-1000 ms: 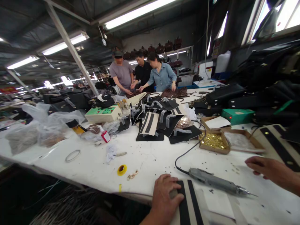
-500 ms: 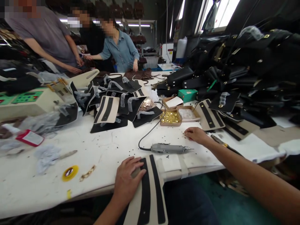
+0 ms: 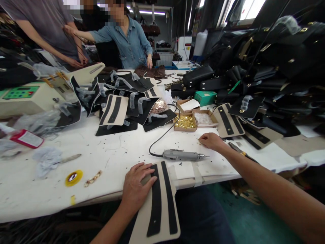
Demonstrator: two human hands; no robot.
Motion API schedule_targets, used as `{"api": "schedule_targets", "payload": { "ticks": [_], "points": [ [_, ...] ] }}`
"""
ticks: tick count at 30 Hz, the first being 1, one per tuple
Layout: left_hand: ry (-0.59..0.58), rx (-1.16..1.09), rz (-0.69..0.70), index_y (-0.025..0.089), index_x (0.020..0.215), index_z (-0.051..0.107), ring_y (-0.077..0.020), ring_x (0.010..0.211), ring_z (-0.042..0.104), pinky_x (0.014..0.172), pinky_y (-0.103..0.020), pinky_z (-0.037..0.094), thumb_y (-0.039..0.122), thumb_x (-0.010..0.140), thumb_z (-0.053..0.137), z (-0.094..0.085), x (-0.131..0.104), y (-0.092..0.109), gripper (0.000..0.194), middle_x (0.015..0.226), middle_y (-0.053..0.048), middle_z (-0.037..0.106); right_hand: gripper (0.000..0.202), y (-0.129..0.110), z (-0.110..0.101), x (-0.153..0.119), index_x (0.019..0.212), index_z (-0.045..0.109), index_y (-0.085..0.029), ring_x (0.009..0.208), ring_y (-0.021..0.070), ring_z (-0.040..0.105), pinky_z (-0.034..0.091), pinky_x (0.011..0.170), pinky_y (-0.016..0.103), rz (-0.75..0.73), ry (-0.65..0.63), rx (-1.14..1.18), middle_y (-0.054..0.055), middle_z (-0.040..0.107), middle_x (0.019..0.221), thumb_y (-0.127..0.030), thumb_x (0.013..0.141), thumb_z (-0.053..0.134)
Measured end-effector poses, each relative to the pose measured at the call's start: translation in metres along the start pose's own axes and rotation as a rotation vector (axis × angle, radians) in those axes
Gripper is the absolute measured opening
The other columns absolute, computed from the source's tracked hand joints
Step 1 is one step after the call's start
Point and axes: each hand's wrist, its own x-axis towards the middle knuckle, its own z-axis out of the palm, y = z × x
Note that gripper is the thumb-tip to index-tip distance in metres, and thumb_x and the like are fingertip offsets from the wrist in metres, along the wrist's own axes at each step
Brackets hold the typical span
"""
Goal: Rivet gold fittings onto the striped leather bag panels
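My left hand (image 3: 138, 184) lies over the upper left of a beige panel (image 3: 164, 203) with two black strips, its fingers laid out flat and its thumb on the nearer strip. The panel tilts from the table edge down over my lap, and small studs or holes show in that strip. My right hand (image 3: 211, 140) is at the tabletop with fingertips pinched together; whatever is between them is too small to make out. Tiny gold-coloured bits lie by those fingertips. Between my hands rests a grey electric screwdriver (image 3: 181, 155), its bit pointing right.
Beyond my right hand stand a box of gold fasteners (image 3: 186, 122) and a box of clear pieces (image 3: 203, 119). Pliers (image 3: 241, 150) lie to the right. Black bag parts (image 3: 132, 108) pile up behind. Yellow tape (image 3: 73, 178) sits at left. Several people stand across the table.
The view has tilted slightly downward. My left hand stays on the panel, and my right hand keeps its pinch near the same spot. A co-worker across the table has raised an arm.
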Motion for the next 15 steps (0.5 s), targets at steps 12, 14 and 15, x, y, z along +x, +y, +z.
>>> {"api": "schedule_targets", "payload": {
  "ticks": [12,14,15],
  "points": [
    [-0.014,-0.007,-0.021,0.033,0.102,0.077,-0.0295,0.124,0.055,0.106,-0.054,0.045,0.038,0.083,0.073,-0.001,0.0,0.002,0.02,0.123,0.003,0.072,0.02,0.014,0.009,-0.013,0.088,0.075,-0.021,0.092,0.0207,0.062,0.04,0.075,0.028,-0.152,0.17,-0.158,0.006,0.072,0.103,-0.033,0.088,0.059],
    [-0.02,-0.002,-0.022,0.033,0.101,0.077,-0.0295,0.124,0.055,0.106,-0.054,0.045,0.038,0.083,0.072,-0.001,0.0,0.001,0.019,0.122,0.003,0.072,0.021,0.017,0.004,-0.012,0.09,0.075,-0.022,0.093,0.0205,0.063,0.041,0.077,0.027,-0.178,0.161,-0.156,0.006,0.072,0.103,-0.033,0.088,0.058],
    [-0.021,0.001,-0.023,0.033,0.101,0.077,-0.0295,0.124,0.055,0.106,-0.054,0.045,0.039,0.084,0.072,-0.001,0.0,0.001,0.019,0.122,0.003,0.072,0.022,0.019,0.0,-0.011,0.091,0.075,-0.021,0.093,0.0197,0.064,0.042,0.078,0.026,-0.183,0.159,-0.147,0.005,0.073,0.103,-0.033,0.089,0.057]
  ]
}}
